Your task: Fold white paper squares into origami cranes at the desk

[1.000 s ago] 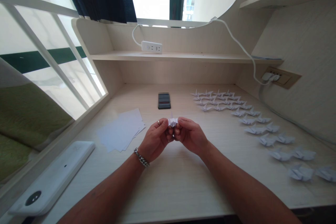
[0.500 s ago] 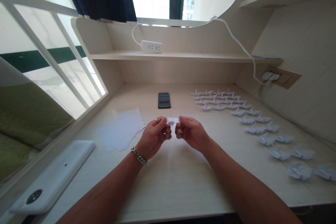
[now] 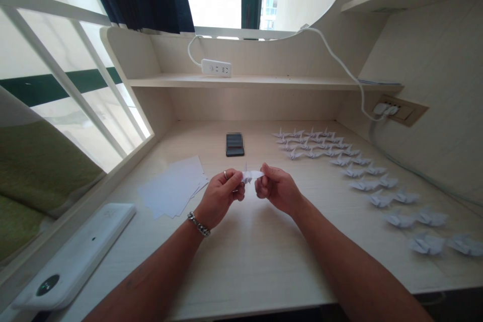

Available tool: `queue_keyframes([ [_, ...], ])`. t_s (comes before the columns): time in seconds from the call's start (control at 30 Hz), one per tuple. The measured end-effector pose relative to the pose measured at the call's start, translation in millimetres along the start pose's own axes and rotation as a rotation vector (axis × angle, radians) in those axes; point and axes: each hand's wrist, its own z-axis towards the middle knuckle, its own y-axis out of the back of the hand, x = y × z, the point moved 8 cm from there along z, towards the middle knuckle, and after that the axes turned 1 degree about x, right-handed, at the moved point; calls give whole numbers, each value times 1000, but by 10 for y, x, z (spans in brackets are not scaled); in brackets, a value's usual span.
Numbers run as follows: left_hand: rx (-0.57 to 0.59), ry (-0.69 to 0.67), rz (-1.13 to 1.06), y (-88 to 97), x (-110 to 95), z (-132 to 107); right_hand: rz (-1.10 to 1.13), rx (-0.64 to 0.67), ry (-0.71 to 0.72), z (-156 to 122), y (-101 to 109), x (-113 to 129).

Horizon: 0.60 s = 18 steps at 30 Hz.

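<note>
A small white origami crane (image 3: 250, 176) is held in the air above the pale wood desk (image 3: 241, 261), with its thin neck pointing up and a wing stretched to the right. My left hand (image 3: 220, 196), wearing a ring and a chain bracelet, pinches the crane's left side. My right hand (image 3: 277, 189) pinches the tip of the wing. Fingers hide part of the crane's body. Just left of my left hand lies a loose stack of white paper squares (image 3: 171, 186).
Many finished paper cranes (image 3: 320, 143) stand in rows across the right of the desk. A black phone (image 3: 234, 145) lies at the back. A white flat device (image 3: 75, 256) sits at the left edge. Above is a shelf (image 3: 241, 81) with a power strip (image 3: 216, 67) and cable.
My hands have drawn apart, and the crane's wing now stretches out to the right between them. The view has shifted slightly.
</note>
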Motion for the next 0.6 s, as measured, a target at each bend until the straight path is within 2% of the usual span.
queue_keyframes([
  [0.2,-6,-62,281,35,-28,26,-276,-222,109,0,286,157],
  [0.37,-30,-94,441,10,-95,5,-496,-114,155,-17,80,172],
  [0.6,2,-106,459,-21,-105,3,-365,-55,61,-6,65,45],
])
